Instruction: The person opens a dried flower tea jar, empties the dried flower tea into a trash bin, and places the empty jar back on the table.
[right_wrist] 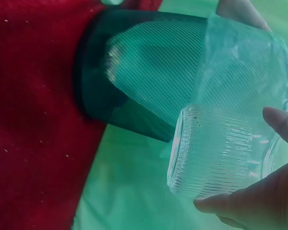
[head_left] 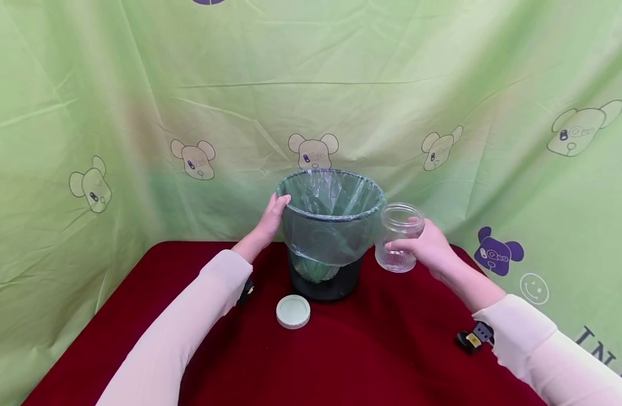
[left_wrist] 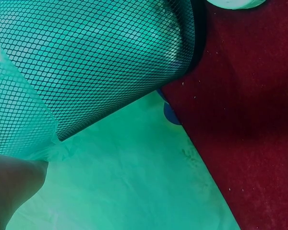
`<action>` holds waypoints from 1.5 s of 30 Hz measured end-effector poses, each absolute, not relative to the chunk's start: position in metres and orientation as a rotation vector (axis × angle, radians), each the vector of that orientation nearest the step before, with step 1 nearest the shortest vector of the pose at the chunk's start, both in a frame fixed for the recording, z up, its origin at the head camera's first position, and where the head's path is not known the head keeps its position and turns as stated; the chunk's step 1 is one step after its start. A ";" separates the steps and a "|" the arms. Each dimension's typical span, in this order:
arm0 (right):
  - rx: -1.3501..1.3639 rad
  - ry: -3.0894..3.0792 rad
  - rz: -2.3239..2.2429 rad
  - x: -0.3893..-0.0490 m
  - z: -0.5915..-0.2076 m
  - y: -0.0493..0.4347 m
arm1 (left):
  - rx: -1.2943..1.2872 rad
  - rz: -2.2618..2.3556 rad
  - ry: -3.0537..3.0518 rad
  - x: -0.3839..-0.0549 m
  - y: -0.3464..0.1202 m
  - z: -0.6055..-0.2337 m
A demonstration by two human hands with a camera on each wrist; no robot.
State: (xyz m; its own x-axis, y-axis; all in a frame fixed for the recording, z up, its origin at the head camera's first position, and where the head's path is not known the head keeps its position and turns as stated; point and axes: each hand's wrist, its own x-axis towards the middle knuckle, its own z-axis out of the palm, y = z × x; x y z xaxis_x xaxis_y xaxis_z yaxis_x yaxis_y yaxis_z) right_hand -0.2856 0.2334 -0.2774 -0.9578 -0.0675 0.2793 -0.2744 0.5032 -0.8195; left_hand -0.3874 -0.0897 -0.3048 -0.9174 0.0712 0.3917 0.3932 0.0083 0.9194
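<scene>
A dark mesh wastebasket (head_left: 325,282) stands on the table, its clear plastic liner (head_left: 321,239) folded over the rim and hanging outside. My left hand (head_left: 272,217) grips the left side of that rim, with fingertips over the edge; in the left wrist view only part of the hand (left_wrist: 14,187) shows beside the mesh. To the right of the basket, my right hand (head_left: 427,245) holds a lidless clear glass jar (head_left: 398,239) upright, thumb across its front. Ribbed glass shows on the jar (right_wrist: 216,151) in the right wrist view. A pale round lid (head_left: 292,311) lies in front of the basket.
Dark red cloth (head_left: 371,349) covers the table. Behind and at both sides hangs a green curtain (head_left: 311,84) printed with bear heads, close to the table's back edge. A small wrist device (head_left: 475,337) sits under the right sleeve.
</scene>
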 end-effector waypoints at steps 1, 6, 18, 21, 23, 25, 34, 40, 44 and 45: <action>0.301 -2.533 1.442 -0.285 -0.280 0.233 | -0.486 -2.003 -2.047 -0.387 -0.090 -0.305; 0.325 -2.521 1.438 -0.283 -0.295 0.231 | -0.505 -2.013 -2.031 -0.389 -0.089 -0.305; 0.268 -2.505 1.401 -0.291 -0.336 0.226 | -0.489 -2.021 -2.037 -0.390 -0.089 -0.306; 0.227 -2.518 1.415 -0.292 -0.345 0.225 | -0.486 -2.024 -2.039 -0.390 -0.088 -0.305; 0.198 -2.520 1.437 -0.292 -0.351 0.224 | -0.486 -2.027 -2.043 -0.389 -0.088 -0.305; 0.176 -2.517 1.454 -0.293 -0.357 0.223 | -0.489 -2.027 -2.046 -0.389 -0.089 -0.305; 0.225 -2.472 1.551 -0.299 -0.382 0.221 | -0.468 -2.018 -2.053 -0.388 -0.090 -0.305; 0.154 -2.478 1.620 -0.298 -0.394 0.219 | -0.467 -2.020 -2.046 -0.389 -0.090 -0.306; 0.136 -2.471 1.655 -0.296 -0.399 0.218 | -0.470 -2.019 -2.049 -0.389 -0.089 -0.306; 0.129 -2.470 1.657 -0.295 -0.401 0.218 | -0.469 -2.016 -2.051 -0.389 -0.089 -0.306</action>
